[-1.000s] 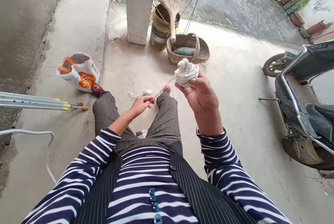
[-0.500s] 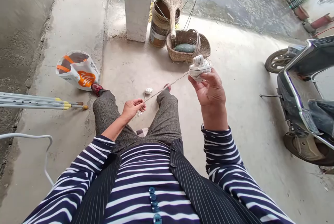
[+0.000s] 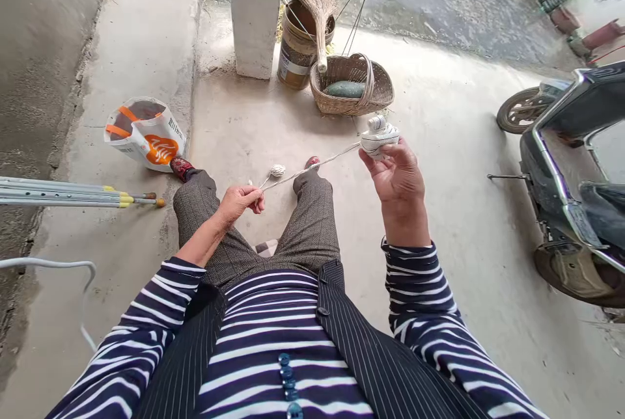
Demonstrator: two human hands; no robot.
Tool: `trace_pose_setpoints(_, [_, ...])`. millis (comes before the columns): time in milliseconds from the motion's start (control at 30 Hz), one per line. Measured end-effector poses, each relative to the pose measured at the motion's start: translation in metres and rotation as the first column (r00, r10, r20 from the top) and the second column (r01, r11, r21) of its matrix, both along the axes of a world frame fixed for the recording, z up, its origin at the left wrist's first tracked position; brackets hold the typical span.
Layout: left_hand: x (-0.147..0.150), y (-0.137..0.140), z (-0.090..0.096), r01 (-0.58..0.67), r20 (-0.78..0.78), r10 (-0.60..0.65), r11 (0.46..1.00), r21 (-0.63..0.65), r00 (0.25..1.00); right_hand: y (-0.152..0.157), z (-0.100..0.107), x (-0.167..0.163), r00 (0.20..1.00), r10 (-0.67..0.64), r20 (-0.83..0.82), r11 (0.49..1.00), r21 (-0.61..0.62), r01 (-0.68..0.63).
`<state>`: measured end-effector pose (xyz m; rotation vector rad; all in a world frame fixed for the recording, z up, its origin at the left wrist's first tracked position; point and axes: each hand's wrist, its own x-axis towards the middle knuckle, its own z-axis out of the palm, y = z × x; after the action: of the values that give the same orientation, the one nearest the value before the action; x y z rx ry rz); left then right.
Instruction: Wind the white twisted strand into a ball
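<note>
My right hand [image 3: 398, 172] is raised, its fingers closed around a white bundle [image 3: 379, 138] of wound strip with thin dark lines and a knob-like top. From the bundle a pale string [image 3: 327, 161] stretches down to the left. My left hand [image 3: 240, 203], over the lap, pinches that string between thumb and fingers. On the floor beyond my knees lies a small ball of white string [image 3: 277, 171], and a strand runs from it to the left hand. What the left palm may hold besides is hidden.
Ahead stand a wicker basket [image 3: 332, 103] with a green gourd [image 3: 346, 89], a bucket [image 3: 293, 61] with a straw broom [image 3: 319, 6], and a pillar [image 3: 256, 15]. At left are a white-orange bag [image 3: 168, 126] and crutches [image 3: 73, 192]; at right, a scooter [image 3: 551, 178].
My left hand has drawn back to the left along the string. The right hand, with the white bundle, has shifted slightly right and down, so the span between them is longer.
</note>
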<state>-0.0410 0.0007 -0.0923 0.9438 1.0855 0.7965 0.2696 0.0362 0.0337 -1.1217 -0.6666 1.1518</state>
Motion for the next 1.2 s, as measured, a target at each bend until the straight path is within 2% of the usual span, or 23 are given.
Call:
trace_pose_setpoints(167, [-0.001,-0.003,0.003,0.126,0.187,-0.095,0.979,-0.16,0.978,-0.004,0.006,-0.004,0.996,0.084,0.016,0.996,0.018,-0.085])
trace_pose_setpoints(233, [-0.002,-0.001,-0.004,0.153,0.173,-0.122,0.971,-0.184,0.977,-0.009,0.009,-0.007,0.987,0.157,0.045,0.987,0.034,-0.159])
trace_pose_setpoints(300, [-0.002,0.003,-0.015,0.12,0.058,-0.112,0.977,-0.176,0.992,-0.012,0.011,-0.013,0.972,0.226,0.062,0.972,0.052,-0.229])
trace_pose_setpoints(367, [0.001,0.007,-0.024,0.038,-0.108,-0.052,0.991,-0.13,0.993,-0.014,0.012,-0.02,0.958,0.281,0.061,0.957,0.057,-0.284])
trace_pose_setpoints(433, [0.009,0.01,-0.026,-0.046,-0.198,0.039,0.998,-0.032,0.98,-0.015,0.01,-0.029,0.944,0.327,0.047,0.944,0.038,-0.329])
trace_pose_setpoints(500, [0.023,0.011,-0.017,-0.083,-0.144,0.096,0.992,0.096,0.985,-0.015,0.006,-0.039,0.934,0.356,0.019,0.935,0.004,-0.356])
trace_pose_setpoints(567, [0.039,0.012,0.001,-0.079,-0.039,0.091,0.97,0.229,0.995,-0.014,-0.001,-0.047,0.93,0.368,-0.014,0.929,-0.036,-0.368])
trace_pose_setpoints(667, [0.062,0.014,0.028,-0.095,0.026,0.092,0.918,0.385,0.995,-0.014,-0.011,-0.055,0.926,0.374,-0.051,0.922,-0.086,-0.377])
trace_pose_setpoints(733, [0.072,0.017,0.04,-0.13,0.033,0.129,0.882,0.454,0.991,-0.014,-0.015,-0.059,0.925,0.373,-0.066,0.919,-0.107,-0.379])
trace_pose_setpoints(967, [0.082,0.019,0.047,-0.101,-0.086,0.174,0.837,0.537,0.981,-0.02,-0.019,-0.071,0.931,0.36,-0.069,0.921,-0.135,-0.366])
trace_pose_setpoints(1200, [0.078,0.018,0.036,-0.138,-0.117,0.226,0.852,0.505,0.967,-0.015,-0.021,-0.076,0.934,0.343,-0.096,0.924,-0.147,-0.354])
